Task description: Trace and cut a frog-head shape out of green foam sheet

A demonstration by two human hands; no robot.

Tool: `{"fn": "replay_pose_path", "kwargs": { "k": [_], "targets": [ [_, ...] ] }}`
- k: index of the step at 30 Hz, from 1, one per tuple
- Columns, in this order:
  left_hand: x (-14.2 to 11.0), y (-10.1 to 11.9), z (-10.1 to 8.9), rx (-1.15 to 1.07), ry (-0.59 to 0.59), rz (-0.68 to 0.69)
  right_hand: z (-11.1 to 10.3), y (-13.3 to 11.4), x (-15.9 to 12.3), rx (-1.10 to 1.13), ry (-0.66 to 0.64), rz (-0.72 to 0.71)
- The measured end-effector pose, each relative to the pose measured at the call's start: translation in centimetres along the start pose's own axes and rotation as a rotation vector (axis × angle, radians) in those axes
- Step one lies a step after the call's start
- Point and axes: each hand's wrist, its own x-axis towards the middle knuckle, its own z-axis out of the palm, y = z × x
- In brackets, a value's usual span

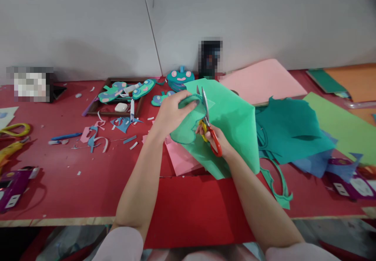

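Observation:
My left hand (173, 110) is closed on the upper edge of a light green foam sheet (232, 124), pinching the part with a dark drawn outline. My right hand (216, 137) grips red-and-yellow scissors (209, 129), fingers through the handles. The blades point up and sit in the sheet along the drawn line, just right of my left fingers. The sheet is lifted above the red table (73, 186).
Pink foam sheets (261, 80), teal sheets (290, 129) and a green sheet (340, 124) lie at the right. A tray (96, 110) with cut foam shapes, scraps (96, 135) and a pen stands at the left. Yellow scissors (14, 129) and purple packets (11, 186) sit at the far left edge.

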Motion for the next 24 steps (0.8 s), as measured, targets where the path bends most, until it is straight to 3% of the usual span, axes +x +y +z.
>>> {"fn": "replay_pose_path", "kwargs": {
  "k": [24],
  "targets": [
    [-0.02, -0.15, 0.04, -0.015, 0.001, 0.004, 0.28, -0.57, 0.16, -0.025, 0.021, -0.006]
  ]
}}
